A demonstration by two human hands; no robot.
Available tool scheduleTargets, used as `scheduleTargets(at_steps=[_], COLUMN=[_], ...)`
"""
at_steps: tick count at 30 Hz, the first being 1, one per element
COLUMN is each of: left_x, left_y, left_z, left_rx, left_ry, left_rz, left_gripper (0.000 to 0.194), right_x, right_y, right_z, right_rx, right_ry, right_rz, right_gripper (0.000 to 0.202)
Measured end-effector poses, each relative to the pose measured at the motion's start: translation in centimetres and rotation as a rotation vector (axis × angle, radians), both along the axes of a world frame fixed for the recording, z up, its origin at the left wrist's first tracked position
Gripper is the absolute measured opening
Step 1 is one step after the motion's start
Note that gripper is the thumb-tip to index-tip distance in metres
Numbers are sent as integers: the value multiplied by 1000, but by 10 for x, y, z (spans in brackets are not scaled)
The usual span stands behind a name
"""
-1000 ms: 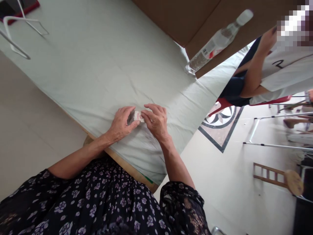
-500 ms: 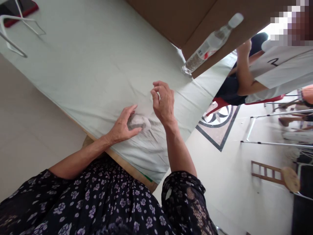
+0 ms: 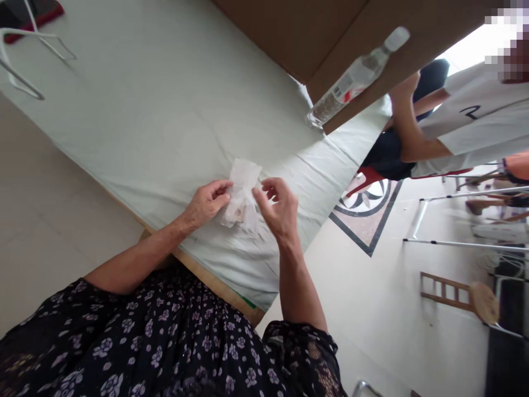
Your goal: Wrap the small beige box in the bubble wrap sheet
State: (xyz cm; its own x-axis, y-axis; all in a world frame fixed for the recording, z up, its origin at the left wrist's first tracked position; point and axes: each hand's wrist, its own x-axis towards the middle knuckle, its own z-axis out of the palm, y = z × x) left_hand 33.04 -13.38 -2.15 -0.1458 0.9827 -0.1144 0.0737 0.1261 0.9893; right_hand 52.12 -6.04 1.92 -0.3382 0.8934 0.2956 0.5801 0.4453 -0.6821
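Note:
A small translucent white plastic bag (image 3: 244, 175) lies crumpled on the pale green cloth, near the table's front edge. Something small and brownish shows through its lower part, too blurred to name. On the bag's left side, my left hand (image 3: 206, 205) has its fingers curled, with thumb and forefinger at the plastic edge. My right hand (image 3: 280, 209) is at the opposite side, fingers bent, with a gap between thumb and forefinger close to the bag's right edge.
The cloth-covered table (image 3: 144, 110) bears a brown cardboard box (image 3: 289, 38) and a clear plastic bottle (image 3: 355, 77) beside it. A white wire stand (image 3: 20, 66) is at the far left, near a red-edged dark object (image 3: 37, 19). A person in a white shirt (image 3: 475, 116) sits to the right.
My right hand has come down and nearer to the bag. The bag, bunched before beside my left hand, now lies more spread out, its upper flap pointing away from me.

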Motion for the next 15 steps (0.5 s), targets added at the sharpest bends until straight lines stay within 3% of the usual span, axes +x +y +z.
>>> scheduleTargets(at_steps=[4,7,10,13,15], left_x=[1,1,-4,-14,-25], left_y=[2,3,5,8,11], left_z=[5,7,10,13,11], left_rx=[96,148,114,124,157], left_ry=[308,506,483,458,551], left_rz=[86,95,141,231,285], left_gripper=[41,25,5,7,6], right_x=[0,3,10,17,21], right_y=[-19,-18,-17,-13,-9], right_z=[-13,-19,-20,-26,-33], right_rx=[-55,-130,-188,-204,-188], right_ry=[-179,-117,25,122,129], right_rz=[38,-31,-96,-157,-199], right_gripper=[18,23,24,25,22])
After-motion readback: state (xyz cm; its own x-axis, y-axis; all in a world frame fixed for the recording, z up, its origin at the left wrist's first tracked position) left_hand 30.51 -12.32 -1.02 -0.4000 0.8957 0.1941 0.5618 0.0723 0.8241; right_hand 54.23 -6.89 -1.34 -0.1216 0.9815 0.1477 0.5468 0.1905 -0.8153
